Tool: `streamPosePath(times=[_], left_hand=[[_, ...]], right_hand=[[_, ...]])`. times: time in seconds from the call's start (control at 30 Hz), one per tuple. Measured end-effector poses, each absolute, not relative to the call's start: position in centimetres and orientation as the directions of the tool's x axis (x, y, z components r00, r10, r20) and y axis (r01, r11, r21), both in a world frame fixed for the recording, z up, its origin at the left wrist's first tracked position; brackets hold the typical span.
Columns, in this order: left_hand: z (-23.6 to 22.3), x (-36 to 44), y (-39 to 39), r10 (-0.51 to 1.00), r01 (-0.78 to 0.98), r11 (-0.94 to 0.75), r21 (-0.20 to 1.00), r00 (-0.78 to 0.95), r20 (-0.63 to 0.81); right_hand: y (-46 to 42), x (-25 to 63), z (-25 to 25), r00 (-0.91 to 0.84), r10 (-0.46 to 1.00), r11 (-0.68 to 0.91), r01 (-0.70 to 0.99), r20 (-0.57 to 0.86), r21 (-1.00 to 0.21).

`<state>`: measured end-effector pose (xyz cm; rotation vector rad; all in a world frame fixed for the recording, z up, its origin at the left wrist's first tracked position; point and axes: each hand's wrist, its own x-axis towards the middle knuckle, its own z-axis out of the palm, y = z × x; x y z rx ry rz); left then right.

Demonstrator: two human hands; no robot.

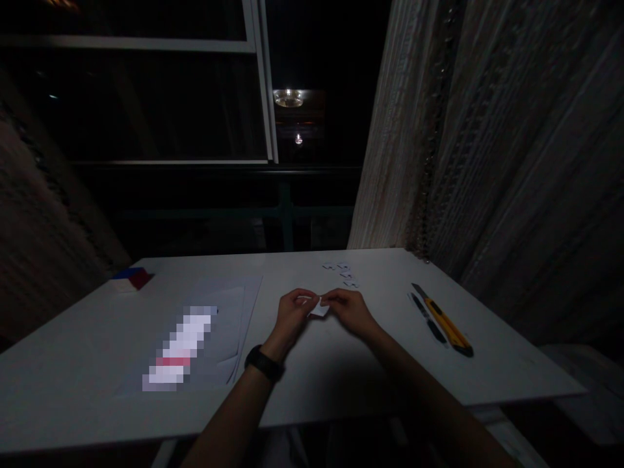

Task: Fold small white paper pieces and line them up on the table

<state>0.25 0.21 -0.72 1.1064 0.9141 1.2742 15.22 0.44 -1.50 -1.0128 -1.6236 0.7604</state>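
The step in hand looks like close fingertip work on a slip (319, 311) of white paper, which is up between the person's two hands above the counter (507, 364). The left hand (295, 312) and right hand (350, 309) are each pinched on it, their fingertips nearly meeting at its far edge; whether it is being folded, opened or merely turned is too small and dim to tell. As a judgement, the next move calls for a light, even pinch from both sides, one hand steadying while the other shifts the edge, since thin paper would crease or slide under a hard pull. Beyond the slip and a little to its right, a loose group of small pieces (346, 275) with dark marks lies on the counter. Well to the right of the slip, a pen (429, 318) lies just beside a yellow and black knife (446, 325), whose blade seems to be out, so a wide sweep that way would want care. To the left of the slip are overlapping sheets (228, 335), with a bright, pixelated patch (182, 348) over them. Nothing in view reads clearly as a container; the block (131, 278), far left of the slip, is blue, white and red, and whether it is hollow cannot be told.
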Motion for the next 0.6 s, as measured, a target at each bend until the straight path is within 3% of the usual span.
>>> streamPosePath(times=[0.43,0.6], left_hand=[[-0.6,0.6,0.1,0.977,0.009,-0.213,0.977,0.017,0.212],[-0.7,0.6,0.2,0.978,0.019,-0.207,0.978,0.035,0.206]], right_hand=[[0.6,15.7,-0.5,-0.1,0.933,0.36,0.238,0.346,-0.902],[0.9,16.0,-1.1,-0.115,0.934,0.356,0.257,0.337,-0.899]])
